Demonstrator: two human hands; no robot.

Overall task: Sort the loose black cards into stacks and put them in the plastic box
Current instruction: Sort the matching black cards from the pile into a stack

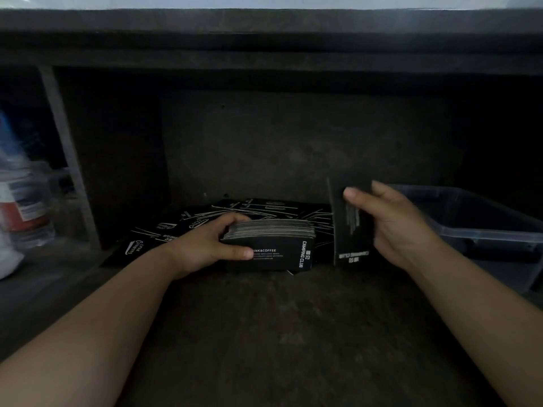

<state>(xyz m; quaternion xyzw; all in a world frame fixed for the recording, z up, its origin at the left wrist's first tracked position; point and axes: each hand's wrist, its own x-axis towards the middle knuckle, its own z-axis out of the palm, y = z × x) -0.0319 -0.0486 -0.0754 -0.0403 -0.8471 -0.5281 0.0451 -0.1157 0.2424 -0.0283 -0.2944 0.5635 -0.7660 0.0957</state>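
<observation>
A thick stack of black cards (273,248) with white print stands on edge on the dark shelf floor. My left hand (205,245) grips its left end, thumb on the front card and fingers over the top. Just right of the stack, my right hand (393,224) pinches a few black cards (351,227) held upright, thumb on their face. Loose black cards (182,227) lie scattered behind and left of the stack. The clear plastic box (484,227) sits at the right, behind my right hand; its inside is too dark to make out.
I am looking into a dark cabinet recess with a back wall (293,142) close behind the cards. A vertical divider (67,160) stands at the left, and beyond it are blurred white and red bottles (20,201). A countertop edge (264,22) overhangs.
</observation>
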